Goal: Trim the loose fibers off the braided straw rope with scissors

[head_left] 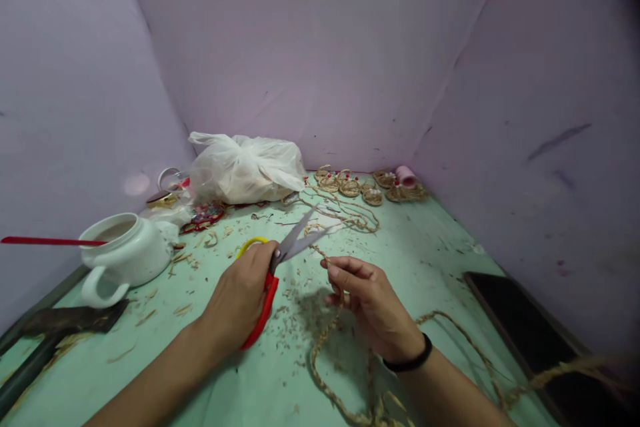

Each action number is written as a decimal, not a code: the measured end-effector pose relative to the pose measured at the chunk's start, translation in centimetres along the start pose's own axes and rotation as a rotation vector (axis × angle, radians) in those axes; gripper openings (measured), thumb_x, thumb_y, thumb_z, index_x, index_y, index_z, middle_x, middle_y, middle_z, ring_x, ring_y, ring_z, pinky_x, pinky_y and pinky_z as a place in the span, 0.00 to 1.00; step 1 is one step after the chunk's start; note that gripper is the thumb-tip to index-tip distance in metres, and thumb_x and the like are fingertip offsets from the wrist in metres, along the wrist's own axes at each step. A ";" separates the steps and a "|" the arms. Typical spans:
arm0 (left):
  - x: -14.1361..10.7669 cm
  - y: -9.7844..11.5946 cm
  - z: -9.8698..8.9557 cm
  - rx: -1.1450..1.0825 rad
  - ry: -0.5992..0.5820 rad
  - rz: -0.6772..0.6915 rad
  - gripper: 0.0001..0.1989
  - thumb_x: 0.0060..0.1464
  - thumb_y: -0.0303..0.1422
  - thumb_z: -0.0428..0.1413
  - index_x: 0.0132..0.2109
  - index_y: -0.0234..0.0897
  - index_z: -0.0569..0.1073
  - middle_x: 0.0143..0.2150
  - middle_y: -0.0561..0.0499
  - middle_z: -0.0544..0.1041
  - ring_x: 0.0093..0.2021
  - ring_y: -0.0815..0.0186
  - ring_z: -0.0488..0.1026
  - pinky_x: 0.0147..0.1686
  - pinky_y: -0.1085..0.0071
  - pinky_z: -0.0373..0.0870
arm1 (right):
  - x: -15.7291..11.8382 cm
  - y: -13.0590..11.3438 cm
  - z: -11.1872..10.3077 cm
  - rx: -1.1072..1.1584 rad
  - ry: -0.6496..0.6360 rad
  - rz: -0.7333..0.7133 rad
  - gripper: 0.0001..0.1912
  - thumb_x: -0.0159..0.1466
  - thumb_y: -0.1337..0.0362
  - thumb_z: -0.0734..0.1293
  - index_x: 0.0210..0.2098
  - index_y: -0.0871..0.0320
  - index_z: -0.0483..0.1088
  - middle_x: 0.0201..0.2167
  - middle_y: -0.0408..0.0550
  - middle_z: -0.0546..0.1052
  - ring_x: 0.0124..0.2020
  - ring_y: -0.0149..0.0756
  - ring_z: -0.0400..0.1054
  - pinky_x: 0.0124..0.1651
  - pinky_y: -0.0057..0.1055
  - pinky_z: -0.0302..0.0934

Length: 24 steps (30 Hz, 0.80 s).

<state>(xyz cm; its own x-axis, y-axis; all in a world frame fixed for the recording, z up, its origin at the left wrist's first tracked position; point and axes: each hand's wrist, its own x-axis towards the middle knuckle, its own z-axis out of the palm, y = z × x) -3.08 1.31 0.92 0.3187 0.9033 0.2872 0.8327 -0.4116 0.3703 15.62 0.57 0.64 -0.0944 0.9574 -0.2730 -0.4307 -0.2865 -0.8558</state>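
My left hand [243, 297] is closed on a pair of scissors [265, 313] with one red and one yellow handle. The blades are spread apart and point up and to the right. Between thumb and fingers, my right hand [373, 300] pinches a braided straw cord [324, 337]. A short length of the cord rises from the fingertips toward the scissor blades; whether they touch is hard to make out. Below the hand the cord loops down over the green tabletop [280, 373] and runs off to the right. A dark band circles my right wrist.
A white pot [150, 257] with a red stick stands left, near a hammer-like tool [75, 320]. At the back lie a tied plastic bag [250, 170], several small woven straw pieces [350, 187], a pink spool [406, 177] and loose cord [367, 221]. A dark flat panel [525, 327] lies right.
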 end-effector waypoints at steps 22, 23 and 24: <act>-0.2 1.2 0.7 0.346 -0.233 -0.044 0.15 0.52 0.24 0.41 0.46 0.38 0.63 0.37 0.44 0.70 0.36 0.60 0.69 0.34 0.64 0.65 | 0.8 0.5 -0.3 -0.162 0.101 -0.190 0.10 0.44 0.63 0.71 0.26 0.60 0.75 0.25 0.43 0.73 0.27 0.29 0.62 0.30 0.27 0.61; -0.2 1.1 0.7 0.344 -0.232 -0.039 0.15 0.53 0.24 0.41 0.46 0.38 0.63 0.37 0.44 0.70 0.36 0.60 0.69 0.34 0.65 0.65 | 0.8 0.5 -0.4 -0.180 0.117 -0.213 0.10 0.44 0.63 0.71 0.26 0.60 0.75 0.25 0.44 0.73 0.27 0.30 0.62 0.30 0.28 0.61; -0.2 1.1 0.7 0.336 -0.235 -0.036 0.15 0.53 0.24 0.41 0.46 0.38 0.63 0.37 0.44 0.71 0.36 0.60 0.69 0.34 0.65 0.65 | 0.8 0.5 -0.4 -0.197 0.130 -0.234 0.10 0.44 0.63 0.71 0.26 0.60 0.75 0.25 0.44 0.73 0.27 0.30 0.63 0.30 0.28 0.62</act>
<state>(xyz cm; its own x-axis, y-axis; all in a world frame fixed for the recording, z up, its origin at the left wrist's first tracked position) -1.93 0.79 0.65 0.3488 0.9356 0.0554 0.9345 -0.3516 0.0557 15.66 1.19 -0.23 0.1072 0.9890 -0.1020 -0.2442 -0.0732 -0.9670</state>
